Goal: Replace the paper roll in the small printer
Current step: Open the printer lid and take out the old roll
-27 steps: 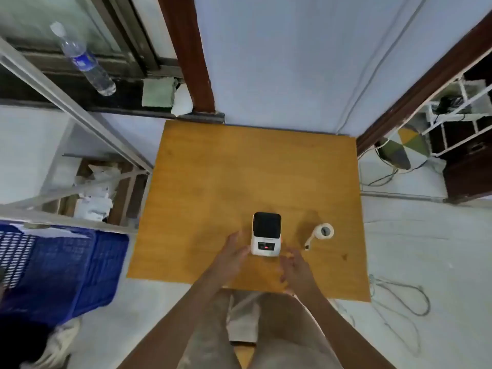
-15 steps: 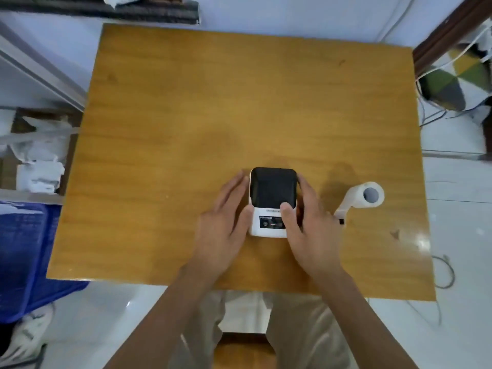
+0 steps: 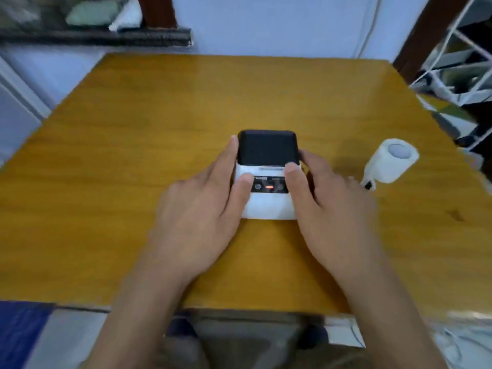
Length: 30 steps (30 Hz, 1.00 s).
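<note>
A small white printer (image 3: 267, 206) with a black lid and a lit red light stands on the wooden table (image 3: 133, 129), lid closed. My left hand (image 3: 202, 206) clasps its left side, thumb on the front panel. My right hand (image 3: 332, 203) clasps its right side, thumb near the lid's edge. A white paper roll (image 3: 391, 163) lies on the table to the right of the printer, a short tail of paper hanging from it, apart from my right hand.
A white wire rack (image 3: 458, 62) stands beyond the table's far right corner. A dark ledge (image 3: 106, 38) with pale scraps runs along the wall at the back left. A blue crate (image 3: 21, 331) sits low at the left.
The view has come closer and tilted up. Both hands keep hold of the printer's sides, and my thumbs have moved up onto its front panel. The paper roll lies where it was.
</note>
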Available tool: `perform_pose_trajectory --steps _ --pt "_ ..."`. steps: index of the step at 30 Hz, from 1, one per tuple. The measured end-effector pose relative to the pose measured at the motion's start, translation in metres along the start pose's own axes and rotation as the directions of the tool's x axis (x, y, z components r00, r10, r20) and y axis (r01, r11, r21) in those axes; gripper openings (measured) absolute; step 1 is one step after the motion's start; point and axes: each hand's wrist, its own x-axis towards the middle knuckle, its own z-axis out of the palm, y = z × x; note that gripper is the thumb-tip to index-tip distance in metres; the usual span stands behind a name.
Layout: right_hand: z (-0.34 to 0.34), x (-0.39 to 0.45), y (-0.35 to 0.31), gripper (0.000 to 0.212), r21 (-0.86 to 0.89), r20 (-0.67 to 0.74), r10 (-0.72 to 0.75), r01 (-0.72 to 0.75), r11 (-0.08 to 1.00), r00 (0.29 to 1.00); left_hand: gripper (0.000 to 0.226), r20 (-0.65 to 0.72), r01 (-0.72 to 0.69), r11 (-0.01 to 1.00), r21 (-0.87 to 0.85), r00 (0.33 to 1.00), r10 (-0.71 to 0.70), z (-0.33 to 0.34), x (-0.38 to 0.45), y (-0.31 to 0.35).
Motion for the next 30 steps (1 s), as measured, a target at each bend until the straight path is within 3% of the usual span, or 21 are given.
perform_pose_trajectory --steps 6,9,11,14,20,26,30 --pt "-0.004 -0.012 0.0 0.043 0.173 0.023 0.017 -0.021 0.985 1.0 0.062 -0.001 0.031 1.0 -0.004 1.0 -0.031 0.001 -0.011 0.006" --pt "-0.013 -0.017 -0.004 0.043 0.128 0.045 0.037 -0.042 0.991 0.998 0.063 0.017 0.055 0.997 -0.055 0.998 -0.054 -0.006 -0.018 0.011" --pt "-0.011 -0.014 -0.002 0.046 0.132 0.052 0.044 -0.05 0.99 0.998 0.067 -0.012 0.043 0.999 0.002 0.999 -0.043 -0.008 -0.02 0.011" --pt "-0.015 -0.013 0.001 0.042 0.307 0.071 0.119 -0.135 0.942 0.99 0.058 -0.004 0.042 0.999 0.022 0.999 -0.042 -0.011 -0.021 0.013" --pt "-0.013 -0.011 0.006 0.04 0.328 0.024 0.07 -0.074 0.942 0.997 0.043 0.04 0.043 0.974 -0.223 0.999 -0.035 -0.017 -0.022 0.009" --pt "-0.008 -0.008 0.013 0.042 0.31 0.024 -0.002 -0.006 0.951 1.0 0.034 0.092 0.12 0.888 -0.443 0.992 -0.088 -0.013 -0.017 0.005" --pt "-0.005 -0.002 0.018 0.042 0.342 0.047 -0.007 -0.01 0.94 0.999 0.056 0.128 0.171 0.758 -0.629 0.985 -0.116 -0.012 0.002 -0.002"
